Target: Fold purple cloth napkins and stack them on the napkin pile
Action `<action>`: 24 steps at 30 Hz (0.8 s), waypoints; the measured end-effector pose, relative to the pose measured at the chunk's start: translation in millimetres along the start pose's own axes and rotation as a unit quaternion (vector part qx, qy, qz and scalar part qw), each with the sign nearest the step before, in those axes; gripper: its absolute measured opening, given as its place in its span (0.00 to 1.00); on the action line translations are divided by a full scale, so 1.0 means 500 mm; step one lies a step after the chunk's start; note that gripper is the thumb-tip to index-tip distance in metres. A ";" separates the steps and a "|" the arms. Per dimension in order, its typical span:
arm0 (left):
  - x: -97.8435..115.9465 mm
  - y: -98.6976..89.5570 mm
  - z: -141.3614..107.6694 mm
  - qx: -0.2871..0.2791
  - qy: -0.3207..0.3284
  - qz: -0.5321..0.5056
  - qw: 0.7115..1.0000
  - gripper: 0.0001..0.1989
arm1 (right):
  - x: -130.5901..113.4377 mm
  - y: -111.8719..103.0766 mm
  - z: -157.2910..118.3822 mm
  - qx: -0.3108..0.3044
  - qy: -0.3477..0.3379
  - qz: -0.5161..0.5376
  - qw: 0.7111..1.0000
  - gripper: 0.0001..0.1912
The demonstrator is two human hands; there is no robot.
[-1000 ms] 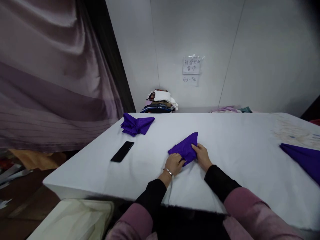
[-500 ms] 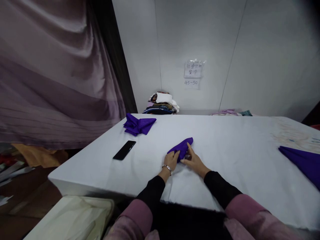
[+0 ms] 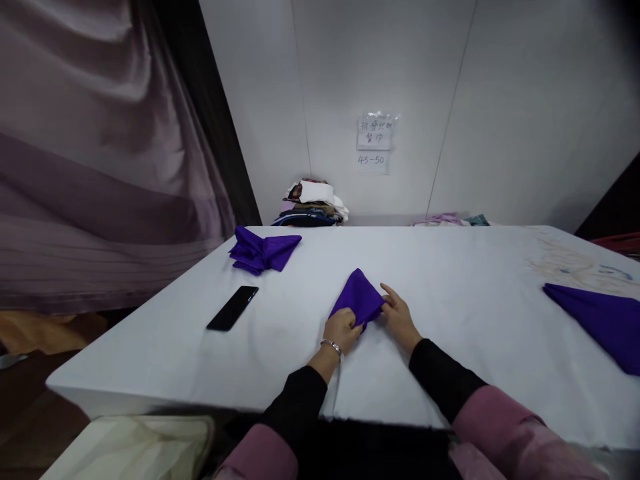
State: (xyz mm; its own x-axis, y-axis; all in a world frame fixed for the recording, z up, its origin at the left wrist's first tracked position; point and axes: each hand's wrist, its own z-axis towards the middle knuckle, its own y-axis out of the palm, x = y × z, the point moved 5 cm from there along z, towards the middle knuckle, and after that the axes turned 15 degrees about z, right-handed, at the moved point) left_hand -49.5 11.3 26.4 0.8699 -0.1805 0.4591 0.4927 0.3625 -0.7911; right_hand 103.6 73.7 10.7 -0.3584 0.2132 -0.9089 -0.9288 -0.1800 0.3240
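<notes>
A purple cloth napkin is folded into a pointed shape, its tip facing away from me, at the middle of the white-covered table. My left hand, with a bracelet at the wrist, is closed around its near left part. At the napkin's right corner, my right hand pinches the edge, with one finger sticking out free. The fingers hide the near end of the cloth. Farther left lies another purple napkin, gathered into a fan-like shape. A third purple napkin, folded to a point, lies at the far right.
A black phone lies on the table to the left. Behind the far edge is a pile of folded clothes, with a paper sign on the wall. A cushioned seat stands below the near left edge, and a curtain hangs at left.
The napkin in my hands has spread into a wider, upward-pointing shape; its tip pointed right before. My right hand has moved to its right corner. The view has shifted slightly right.
</notes>
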 end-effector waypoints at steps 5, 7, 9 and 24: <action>-0.017 -0.052 0.018 0.084 -0.038 0.001 0.996 0.13 | -0.062 -0.003 0.004 -0.023 -0.044 -0.061 0.997 0.10; -0.018 -0.089 0.035 0.135 -0.038 -0.019 0.990 0.12 | -0.095 -0.002 0.007 -0.038 -0.060 -0.092 0.993 0.09; -0.016 -0.134 0.054 0.197 -0.028 -0.049 0.979 0.11 | -0.129 0.000 0.015 -0.064 -0.057 -0.115 0.990 0.08; 0.047 -0.332 0.263 0.174 0.155 0.321 0.918 0.10 | -0.330 -0.085 0.153 -0.015 0.031 -0.086 0.996 0.15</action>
State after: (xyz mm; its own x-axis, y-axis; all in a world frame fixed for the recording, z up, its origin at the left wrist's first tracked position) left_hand -113.9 67.1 221.5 0.9696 -0.0597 -0.2374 -0.1149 0.7453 -0.6568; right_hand 195.1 119.7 167.2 -0.1878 0.1847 -0.9647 -0.9722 -0.1750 0.1558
